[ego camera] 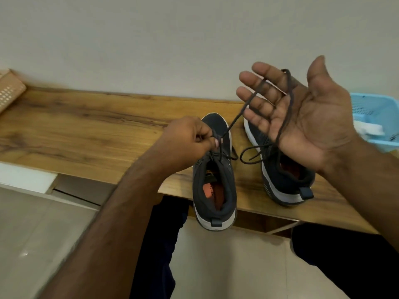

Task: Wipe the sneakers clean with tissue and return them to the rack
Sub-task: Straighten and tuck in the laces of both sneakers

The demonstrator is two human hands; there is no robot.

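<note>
Head view, left to right. Far left, a tan perforated basket (pixel 9 91) sits at the end of a long wooden shelf top (pixel 86 126) against a pale wall (pixel 151 39). Below the shelf, beige floor tiles (pixel 43 234).

Person's left hand (pixel 190 141) is over the laces of the left sneaker (pixel 214 171), fingers curled tight, pinching the dark shoelace (pixel 233 121) just above the tongue. That sneaker is dark grey with a white sole and orange insole, toe toward the wall, heel hanging over the shelf's front edge.

Lace runs taut up and right from the pinch to the right hand (pixel 300 113). Right hand is raised, palm up, fingers spread and nearly straight; the lace is looped across the fingers and palm, draped rather than gripped, and drops off the heel of the hand.

Right sneaker (pixel 287 169) stands just beside the other one, apart from it, same colours, toe to the wall, partly hidden behind the right hand. Its own lace lies in a loose loop on the wood between the two shoes.

Far right, a light blue plastic basket (pixel 375 113) rests on the shelf, something white (pixel 367 129) in it; can't tell whether that's tissue. Dark trousers (pixel 155 244) show at the bottom.
</note>
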